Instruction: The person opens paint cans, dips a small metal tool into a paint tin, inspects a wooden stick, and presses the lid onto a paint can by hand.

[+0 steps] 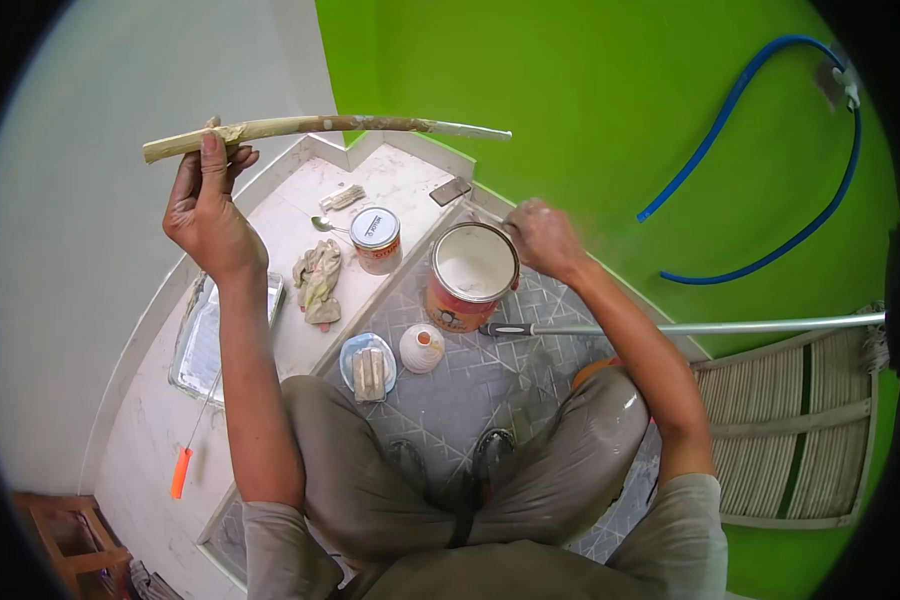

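My left hand [213, 205] is raised at the left, its fingers pinching the thick end of a long, slightly curved wooden stick [300, 125]. The stick's thin far end is coated in whitish paint and reaches over the floor corner. Below it stands an open paint bucket [473, 270] with off-white paint inside. My right hand [545, 240] is closed beside the bucket's right rim; what its fingers hold, if anything, is hidden. A smaller closed paint can [376, 240] stands on the white ledge left of the bucket.
On the ledge lie a crumpled rag [317, 280], a spoon [328, 224], a phone [450, 191], a paint tray [205, 340] and an orange-handled roller frame [181, 472]. A white round bottle [422, 348] stands on the tiles. A metal pole [710, 327] crosses right; a blue hose [740, 95] hangs.
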{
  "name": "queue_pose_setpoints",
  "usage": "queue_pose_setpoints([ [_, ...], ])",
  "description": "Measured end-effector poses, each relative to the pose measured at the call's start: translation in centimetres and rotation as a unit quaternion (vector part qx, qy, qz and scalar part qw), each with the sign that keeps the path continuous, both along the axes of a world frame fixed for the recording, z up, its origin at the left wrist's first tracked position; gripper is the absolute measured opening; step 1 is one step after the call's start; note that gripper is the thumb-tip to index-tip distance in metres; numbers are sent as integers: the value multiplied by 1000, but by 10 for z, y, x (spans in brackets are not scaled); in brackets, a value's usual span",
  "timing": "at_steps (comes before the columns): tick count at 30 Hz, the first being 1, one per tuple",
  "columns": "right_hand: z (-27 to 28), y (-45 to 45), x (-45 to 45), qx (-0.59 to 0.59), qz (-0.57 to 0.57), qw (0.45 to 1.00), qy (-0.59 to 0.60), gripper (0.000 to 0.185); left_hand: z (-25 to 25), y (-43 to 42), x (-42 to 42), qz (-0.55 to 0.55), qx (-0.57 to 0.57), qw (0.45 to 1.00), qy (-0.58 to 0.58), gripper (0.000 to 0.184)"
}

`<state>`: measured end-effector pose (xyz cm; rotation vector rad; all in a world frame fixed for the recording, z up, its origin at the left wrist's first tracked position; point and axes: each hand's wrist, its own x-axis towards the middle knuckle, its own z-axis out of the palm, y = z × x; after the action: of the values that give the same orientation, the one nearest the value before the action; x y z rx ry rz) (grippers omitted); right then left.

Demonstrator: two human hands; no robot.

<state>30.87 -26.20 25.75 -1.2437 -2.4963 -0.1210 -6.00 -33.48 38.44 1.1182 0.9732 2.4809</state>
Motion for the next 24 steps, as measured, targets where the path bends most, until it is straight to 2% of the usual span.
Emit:
queue_pose_setpoints([
  [5, -35, -23, -34, 80, 119, 981, -127, 13, 3, -7, -1, 12, -23, 999, 28, 30],
  [6, -43, -24, -41, 58, 123, 978, -157, 15, -3, -3, -5, 13, -27, 999, 25, 31],
  [14, -96, -38, -50, -33, 163, 970, -177, 15, -8, 1, -7, -28, -28, 999, 23, 26],
  [17, -103, -41, -52, -21, 151, 973, -172, 15, -9, 1, -6, -45, -43, 997, 37, 25],
  [23, -104, -31, -43, -108, 169, 971, -128, 19, -21, 7, -3, -56, -84, 992, 79, 25],
  [24, -91, -33, -45, -152, 138, 968, -144, 21, -21, 9, 0, -59, -86, 991, 85, 25],
])
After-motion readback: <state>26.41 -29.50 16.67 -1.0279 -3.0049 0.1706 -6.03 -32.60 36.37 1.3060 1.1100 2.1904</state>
